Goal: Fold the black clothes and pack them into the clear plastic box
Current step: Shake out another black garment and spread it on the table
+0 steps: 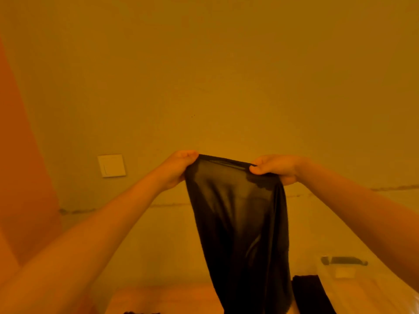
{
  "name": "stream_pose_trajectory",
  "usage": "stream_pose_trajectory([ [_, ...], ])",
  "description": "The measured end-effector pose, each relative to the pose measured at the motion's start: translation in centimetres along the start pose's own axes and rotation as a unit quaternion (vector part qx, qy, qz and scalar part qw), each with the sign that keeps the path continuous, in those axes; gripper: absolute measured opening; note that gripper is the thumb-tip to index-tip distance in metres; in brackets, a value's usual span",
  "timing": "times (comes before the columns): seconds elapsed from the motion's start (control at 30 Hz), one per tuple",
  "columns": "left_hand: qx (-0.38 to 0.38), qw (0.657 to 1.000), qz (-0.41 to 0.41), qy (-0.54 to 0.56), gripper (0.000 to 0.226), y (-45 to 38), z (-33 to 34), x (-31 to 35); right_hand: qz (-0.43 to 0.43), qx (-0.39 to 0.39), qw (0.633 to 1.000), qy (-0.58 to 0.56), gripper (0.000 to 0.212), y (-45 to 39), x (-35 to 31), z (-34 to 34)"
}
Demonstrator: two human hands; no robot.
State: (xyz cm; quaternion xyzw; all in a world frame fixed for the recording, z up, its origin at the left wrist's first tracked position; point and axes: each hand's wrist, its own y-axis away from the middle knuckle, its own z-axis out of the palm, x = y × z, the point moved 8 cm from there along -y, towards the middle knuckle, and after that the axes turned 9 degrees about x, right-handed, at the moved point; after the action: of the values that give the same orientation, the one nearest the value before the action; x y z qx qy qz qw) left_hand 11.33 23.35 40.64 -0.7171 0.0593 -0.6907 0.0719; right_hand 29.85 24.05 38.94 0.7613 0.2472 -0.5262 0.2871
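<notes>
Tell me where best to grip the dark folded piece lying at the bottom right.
Probably the dark folded piece's upper end, pinched from above: it lies flat and clear of the hanging black garment, which both the left hand and right hand hold.

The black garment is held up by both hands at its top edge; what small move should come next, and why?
Probably lower the black garment onto the surface below to begin folding. The left hand and right hand pinch its top edge, and it hangs unfolded in the air, while the clear plastic box waits at lower right.
</notes>
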Motion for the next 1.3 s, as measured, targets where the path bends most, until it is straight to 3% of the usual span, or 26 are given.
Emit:
stream_pose_trajectory([
  [0.07,0.002,1.000,-0.007,-0.027,0.027,-0.1,-1.5,0.3,0.027,-0.005,0.999,0.023,0.062,0.8,0.8,-0.9],
  [0.17,-0.063,0.984,-0.025,-0.166,0.027,0.4,-2.8,-0.4,0.065,-0.002,0.991,0.118,0.061,1.8,2.0,-2.9],
  [0.27,-0.132,0.950,-0.032,-0.280,0.021,1.3,-4.3,-0.8,0.090,0.067,0.962,0.247,0.039,2.5,2.7,-5.5],
  [0.33,-0.158,0.914,-0.050,-0.370,0.016,1.8,-5.5,-1.0,0.084,0.118,0.930,0.339,0.011,2.8,2.4,-7.1],
  [0.47,-0.157,0.799,-0.102,-0.572,0.006,1.7,-8.6,-2.0,0.067,0.170,0.884,0.430,0.017,3.4,1.1,-9.4],
  [0.53,-0.155,0.765,-0.093,-0.619,0.011,1.5,-9.7,-1.9,0.055,0.177,0.883,0.431,0.017,3.6,0.4,-9.9],
  [0.57,-0.148,0.764,-0.086,-0.623,0.011,1.4,-10.1,-1.7,0.048,0.180,0.884,0.428,0.017,3.7,0.0,-10.0],
  [0.67,-0.110,0.791,-0.035,-0.601,0.005,1.0,-11.2,-0.2,-0.009,0.196,0.906,0.374,0.015,3.8,-1.4,-10.2],
  [0.73,-0.081,0.837,-0.021,-0.540,0.006,0.9,-12.1,0.6,-0.032,0.190,0.936,0.295,0.008,4.2,-1.7,-9.9],
  [0.8,-0.059,0.878,-0.015,-0.475,0.018,1.3,-12.8,1.1,-0.041,0.185,0.950,0.249,0.019,4.5,-1.7,-9.9],
  [0.87,-0.044,0.898,-0.015,-0.438,0.029,1.7,-13.6,1.5,-0.030,0.195,0.940,0.277,0.015,4.8,-1.4,-10.4],
  [0.9,-0.045,0.905,-0.016,-0.424,0.025,1.8,-13.8,1.5,-0.024,0.200,0.927,0.317,0.010,4.9,-1.4,-10.6],
  [1.0,-0.057,0.917,-0.029,-0.393,0.014,1.5,-13.8,1.6,-0.021,0.204,0.882,0.424,0.019,4.5,-1.8,-10.7],
  [1.13,-0.030,0.909,-0.011,-0.415,0.017,0.8,-13.2,2.2,-0.009,0.175,0.876,0.450,0.018,3.8,-2.0,-9.8],
  [1.2,0.006,0.931,0.005,-0.365,0.023,0.6,-13.4,2.5,-0.040,0.197,0.894,0.401,0.019,3.8,-2.5,-10.4],
  [1.3,0.086,0.963,0.041,-0.252,0.025,0.2,-14.5,2.9,-0.087,0.233,0.945,0.212,0.012,4.4,-2.5,-10.9],
])
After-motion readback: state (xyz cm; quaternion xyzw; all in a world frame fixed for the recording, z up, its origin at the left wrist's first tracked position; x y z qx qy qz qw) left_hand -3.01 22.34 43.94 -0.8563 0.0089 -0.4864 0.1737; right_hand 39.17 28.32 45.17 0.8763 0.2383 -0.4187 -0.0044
